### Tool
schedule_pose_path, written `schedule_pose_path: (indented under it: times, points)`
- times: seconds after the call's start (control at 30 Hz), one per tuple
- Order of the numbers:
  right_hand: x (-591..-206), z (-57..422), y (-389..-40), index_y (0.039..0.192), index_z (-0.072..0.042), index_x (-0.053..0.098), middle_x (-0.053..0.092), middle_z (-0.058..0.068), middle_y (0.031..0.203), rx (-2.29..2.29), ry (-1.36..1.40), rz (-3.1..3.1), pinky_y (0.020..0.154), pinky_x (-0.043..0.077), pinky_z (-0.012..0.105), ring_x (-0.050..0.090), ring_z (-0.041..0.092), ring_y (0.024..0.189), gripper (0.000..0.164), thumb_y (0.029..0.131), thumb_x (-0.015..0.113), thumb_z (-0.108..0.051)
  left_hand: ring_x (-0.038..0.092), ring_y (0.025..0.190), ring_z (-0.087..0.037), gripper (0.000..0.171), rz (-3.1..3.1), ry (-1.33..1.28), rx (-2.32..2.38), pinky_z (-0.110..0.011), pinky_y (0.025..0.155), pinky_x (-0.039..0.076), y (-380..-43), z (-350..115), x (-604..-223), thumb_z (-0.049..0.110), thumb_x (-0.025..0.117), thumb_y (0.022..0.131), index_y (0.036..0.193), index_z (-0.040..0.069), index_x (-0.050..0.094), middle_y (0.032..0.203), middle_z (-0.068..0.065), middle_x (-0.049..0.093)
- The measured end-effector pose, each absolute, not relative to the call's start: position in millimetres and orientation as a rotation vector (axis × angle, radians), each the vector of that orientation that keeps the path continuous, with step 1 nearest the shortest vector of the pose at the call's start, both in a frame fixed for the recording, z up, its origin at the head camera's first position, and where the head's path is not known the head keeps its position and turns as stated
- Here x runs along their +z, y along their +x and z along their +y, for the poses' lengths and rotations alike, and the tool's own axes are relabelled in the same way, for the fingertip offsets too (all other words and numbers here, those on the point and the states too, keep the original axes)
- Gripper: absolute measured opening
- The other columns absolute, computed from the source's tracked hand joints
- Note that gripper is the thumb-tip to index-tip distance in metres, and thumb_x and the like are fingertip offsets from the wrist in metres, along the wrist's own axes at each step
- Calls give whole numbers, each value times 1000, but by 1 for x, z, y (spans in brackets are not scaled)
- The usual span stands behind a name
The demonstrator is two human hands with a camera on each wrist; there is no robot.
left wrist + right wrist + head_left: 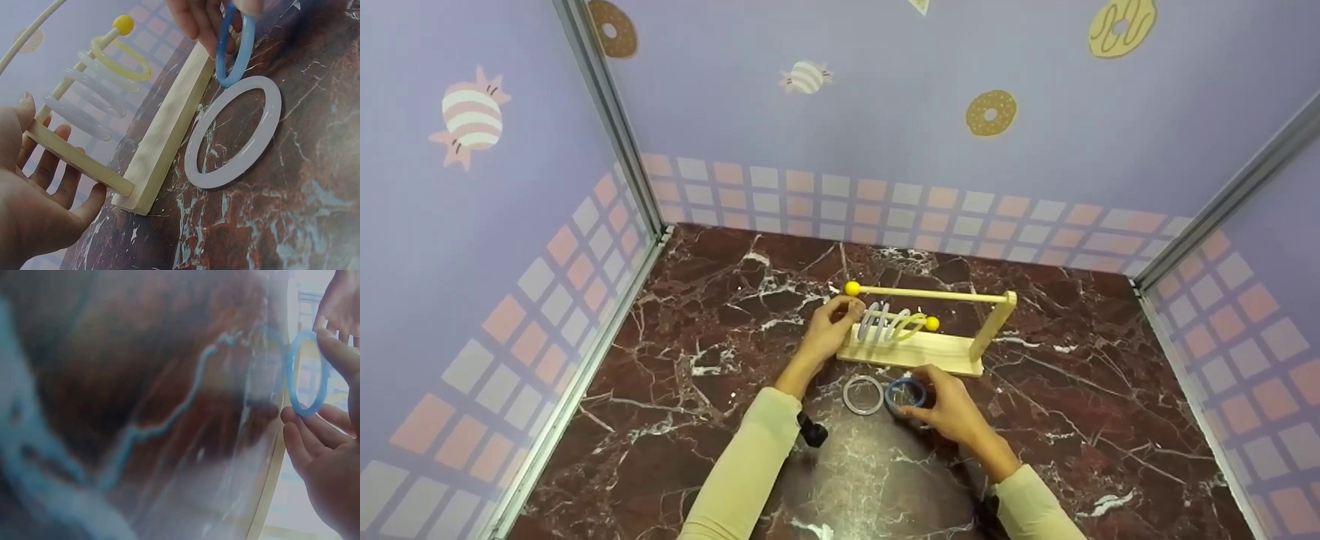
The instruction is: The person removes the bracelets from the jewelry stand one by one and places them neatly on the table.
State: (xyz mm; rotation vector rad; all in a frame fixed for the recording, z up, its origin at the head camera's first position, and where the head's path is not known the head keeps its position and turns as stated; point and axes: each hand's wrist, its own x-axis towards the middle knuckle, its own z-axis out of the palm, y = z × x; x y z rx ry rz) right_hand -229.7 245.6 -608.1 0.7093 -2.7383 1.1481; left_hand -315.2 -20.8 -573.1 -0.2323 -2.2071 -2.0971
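A wooden stand point(937, 352) has two pegs, each tipped with a yellow ball. Its left upright point(81, 159) is gripped by my left hand point(826, 331), thumb at the peg's root and fingers behind. On the lower peg hang several rings: pale purple rings point(84, 125), a whitish one and a yellow ring point(147, 70) nearest the ball. My right hand point(954, 409) pinches a blue ring point(291, 371) between thumb and fingers, in front of the stand; the left wrist view shows it tilted up. A pale white ring point(272, 107) lies flat on the table, left of the blue one.
The stand's upper peg point(930, 294) runs left from the tall right upright point(992, 326), above the ringed peg. Dark red marbled table point(675, 450) lies all round. Purple patterned walls point(885, 127) close off the back and both sides.
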Motion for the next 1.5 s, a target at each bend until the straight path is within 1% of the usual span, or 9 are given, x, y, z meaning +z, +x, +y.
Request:
schedule_pose_path:
  times: [0.23,0.4,0.57,0.67,0.7,0.9,1.0,1.17,1.5]
  points:
    - [-610,245,-229,131,1,66,71,14,122,1033,731,-2749,99,51,52,65,33,114,68,80,96,-32,61,100,-15,27,-2230,-240,-2085,-30,91,48,-317,-20,-570,27,70,105,119,4,73,108,-4,71]
    - [-605,244,-233,132,1,64,69,14,121,999,738,-2749,99,50,54,63,34,113,69,79,97,-30,63,102,-16,29,-2243,-258,-2076,-30,91,49,-318,-20,-566,30,68,106,120,5,73,110,-6,72]
    - [-604,241,-235,131,0,65,68,14,120,944,757,-2760,98,49,53,61,33,112,68,79,97,-31,62,99,-14,26,-2202,-253,-2077,-28,89,48,-319,-20,-565,24,70,105,118,2,73,108,-8,72]
    - [-605,239,-236,128,-1,65,67,14,119,899,768,-2765,98,49,52,60,32,112,66,78,97,-30,62,99,-16,25,-2182,-235,-2085,-29,90,47,-319,-19,-565,20,70,104,119,-1,72,110,-11,72]
    - [-606,239,-236,128,-1,65,67,13,119,890,770,-2767,98,49,52,60,32,112,66,78,97,-30,62,100,-17,25,-2183,-235,-2086,-29,90,48,-319,-19,-566,20,70,104,119,0,72,110,-12,72]
    - [-608,235,-235,127,-2,66,66,11,120,859,776,-2784,96,49,51,57,30,110,65,78,97,-33,64,104,-18,26,-2220,-229,-2088,-30,93,49,-317,-23,-570,28,70,105,118,5,73,111,-6,73]
    - [-609,234,-234,126,-2,66,66,11,119,847,768,-2782,95,49,51,57,30,108,65,78,97,-32,63,105,-20,25,-2222,-215,-2088,-31,93,48,-317,-23,-571,27,70,105,118,5,74,111,-6,72]
    - [-611,234,-233,125,-2,66,66,12,118,833,753,-2769,95,49,52,58,31,108,63,77,97,-30,63,104,-19,26,-2220,-219,-2083,-31,93,48,-317,-21,-571,26,70,105,118,5,73,111,-7,72]
    - [-614,233,-230,131,-1,65,63,13,123,808,740,-2786,96,49,55,58,33,112,66,80,96,-30,63,102,-21,26,-2229,-228,-2069,-30,91,48,-318,-20,-577,26,68,106,118,4,73,106,-5,71]
